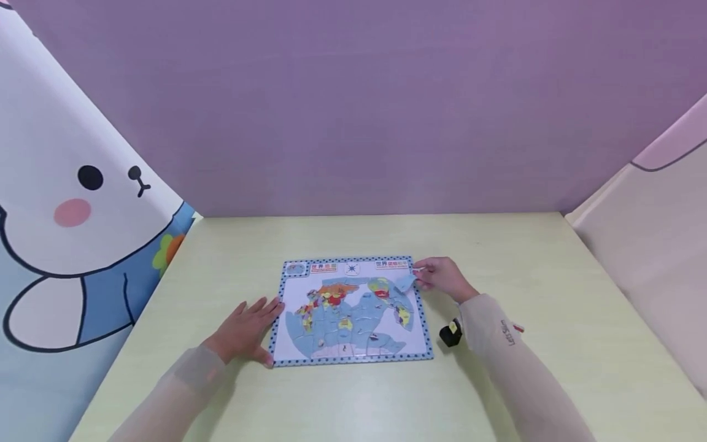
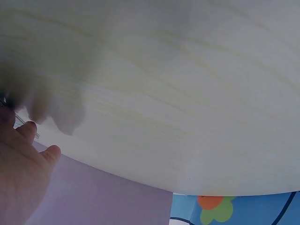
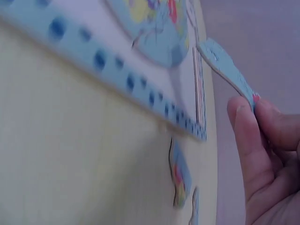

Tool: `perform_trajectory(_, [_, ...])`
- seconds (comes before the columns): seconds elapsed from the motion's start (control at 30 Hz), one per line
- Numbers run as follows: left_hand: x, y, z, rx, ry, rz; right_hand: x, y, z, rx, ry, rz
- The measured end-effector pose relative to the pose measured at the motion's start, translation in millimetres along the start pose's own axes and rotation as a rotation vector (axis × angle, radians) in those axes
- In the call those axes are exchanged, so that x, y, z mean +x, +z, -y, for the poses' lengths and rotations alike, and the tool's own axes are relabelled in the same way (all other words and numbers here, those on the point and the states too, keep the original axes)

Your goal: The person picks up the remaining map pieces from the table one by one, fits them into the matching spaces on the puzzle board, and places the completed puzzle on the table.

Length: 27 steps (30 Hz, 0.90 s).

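Observation:
A world-map jigsaw puzzle board [image 1: 291,294] with a dotted blue border lies flat on the table, many blue sea and coloured land pieces set in it. My left hand [image 1: 245,328] rests spread at the board's left edge; in the left wrist view the same hand [image 2: 21,164] shows only in part. Between thumb and fingers, my right hand [image 1: 442,277] pinches a light blue puzzle piece [image 1: 405,283] over the board's upper right. In the right wrist view that puzzle piece [image 3: 227,68] is tilted up, clear of the board's surface.
Loose puzzle pieces, one with red and yellow [image 3: 179,176] and another bluish [image 3: 195,206], lie on the table beyond the board's edge. A small colourful piece [image 1: 518,328] shows beside the right sleeve. A black wrist camera [image 1: 451,333] hangs by that sleeve. Purple cloth [image 1: 353,123] stands behind the table.

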<state>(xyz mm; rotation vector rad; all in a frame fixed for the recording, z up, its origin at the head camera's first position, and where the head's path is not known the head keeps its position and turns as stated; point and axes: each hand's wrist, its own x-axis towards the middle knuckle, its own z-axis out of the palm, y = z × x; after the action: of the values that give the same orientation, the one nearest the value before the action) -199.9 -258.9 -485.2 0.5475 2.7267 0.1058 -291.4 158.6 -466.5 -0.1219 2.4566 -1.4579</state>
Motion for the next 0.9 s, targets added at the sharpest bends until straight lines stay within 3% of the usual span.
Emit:
perform_trajectory(0.37, [1.2,1.8,0.1,0.003,0.009,-0.004,8.9,24.9,10.1,0.108,0.061,-0.059])
perform_trajectory(0.9, [-5.0,-2.8,-1.1,0.001,-0.003,-0.007,13.0,59.9,33.1,0.206,0.132,-0.034])
